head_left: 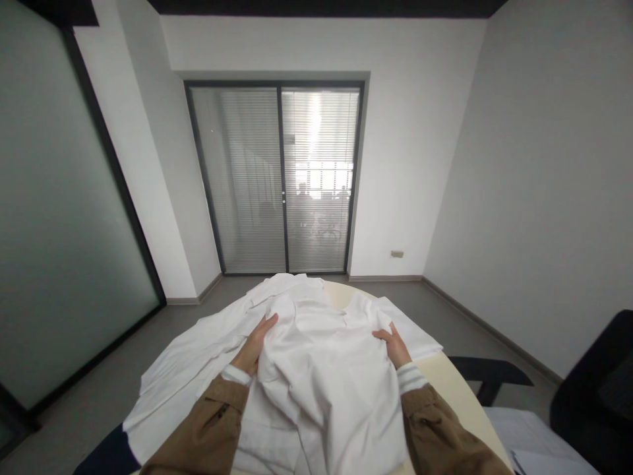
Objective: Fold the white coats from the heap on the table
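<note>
White garment [329,369] held at both sides, presumably for even support.
Gripped by left fingers [270,322] and right fingers [381,334].

I see open air above the table [457,402], so a hand could pass high, even toward the far door [252,178]. Low down, white cloth [198,356] fills the left and the shirt [336,369] bunches in the middle. A bare strip runs along the right edge, but just past it a chair [593,396] is in the way.
</note>
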Motion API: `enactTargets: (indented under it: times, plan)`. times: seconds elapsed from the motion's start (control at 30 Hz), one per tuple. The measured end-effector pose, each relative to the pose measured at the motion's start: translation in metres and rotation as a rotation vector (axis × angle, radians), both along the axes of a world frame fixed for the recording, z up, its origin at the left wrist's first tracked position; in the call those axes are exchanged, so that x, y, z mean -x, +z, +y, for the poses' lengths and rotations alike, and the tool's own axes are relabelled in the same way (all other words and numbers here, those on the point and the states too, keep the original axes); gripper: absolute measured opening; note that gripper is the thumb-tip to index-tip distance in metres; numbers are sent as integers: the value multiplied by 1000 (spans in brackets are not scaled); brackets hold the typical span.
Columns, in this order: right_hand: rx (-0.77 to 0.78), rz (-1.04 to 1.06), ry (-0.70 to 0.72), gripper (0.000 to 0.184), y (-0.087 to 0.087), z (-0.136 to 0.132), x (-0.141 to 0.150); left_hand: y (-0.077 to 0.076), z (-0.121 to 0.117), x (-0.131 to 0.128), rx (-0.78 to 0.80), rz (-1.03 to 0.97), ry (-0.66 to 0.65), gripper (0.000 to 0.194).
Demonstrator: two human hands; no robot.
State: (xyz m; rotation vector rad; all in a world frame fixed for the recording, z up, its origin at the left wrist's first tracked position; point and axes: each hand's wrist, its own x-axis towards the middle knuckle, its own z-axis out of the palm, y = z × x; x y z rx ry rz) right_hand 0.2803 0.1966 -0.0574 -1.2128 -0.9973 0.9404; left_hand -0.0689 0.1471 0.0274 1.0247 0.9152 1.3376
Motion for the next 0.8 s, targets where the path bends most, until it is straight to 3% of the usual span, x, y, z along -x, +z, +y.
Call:
enactTargets:
  times: [0.1,0.23,0.37,0.53,0.67,0.8]
  plan:
    - [2,74,72,75,0,0,1,-3,6,3,-88,98,21,49]
    - [-40,50,63,76,-1,1,1,-16,22,9,-242,193,156,27]
    - [25,-37,76,60,-5,3,1,-24,27,10,-289,104,183,9]
    - [-120,-148,76,46,-4,3,2,-21,21,7,-241,-149,57,20]
    - [-131,-232,77,21,11,2,6,-18,17,7,-249,-212,42,27]
    - [-210,-272,47,14,40,12,14,-20,23,12,-327,-18,196,22]
